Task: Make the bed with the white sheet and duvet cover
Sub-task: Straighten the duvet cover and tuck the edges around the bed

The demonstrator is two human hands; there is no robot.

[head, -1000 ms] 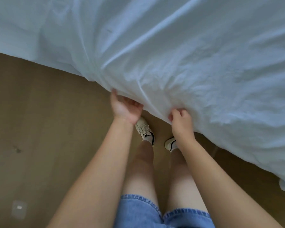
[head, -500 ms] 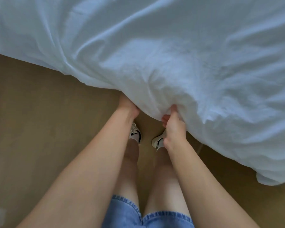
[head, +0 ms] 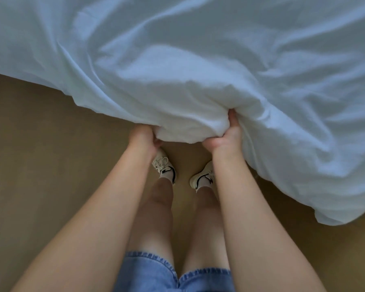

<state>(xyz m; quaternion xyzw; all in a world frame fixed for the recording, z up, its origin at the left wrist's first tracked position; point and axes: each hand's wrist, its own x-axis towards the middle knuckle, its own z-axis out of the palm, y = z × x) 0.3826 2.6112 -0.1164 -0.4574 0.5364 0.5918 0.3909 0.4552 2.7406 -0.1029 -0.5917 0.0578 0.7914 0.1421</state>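
Well, both hands are busy on the near edge of the duvet (head: 190, 123). The left hand (head: 142, 137) is clenched on the hem, its fingers curled under the cloth and mostly out of sight. The right hand (head: 228, 137) grasps the same edge close beside it, thumb dug up into the padding. A fat white roll is bunched between the two.

Beyond the knuckles the duvet spreads away in loose, rumpled folds. It runs wide to the left of the left hand, and out past the right hand a corner sags low over the floor (head: 40, 165). Under the wrists stand the person's shoes (head: 163, 168), toes pointing in beneath the hanging cloth. No mattress shows from this angle (the white covers everything up there), so I cannot say how the bedding sits on the bed.

My guess at the step: the edge has been gathered so the duvet can be pulled or shaken straight, which puts the task somewhere in the middle.

What comes next looks simple but needs room. The hands are too close together to spread anything. They would have to slide apart along the hem without letting go, then lift and draw back evenly so the folds run out and that drooping corner comes up off the floor.
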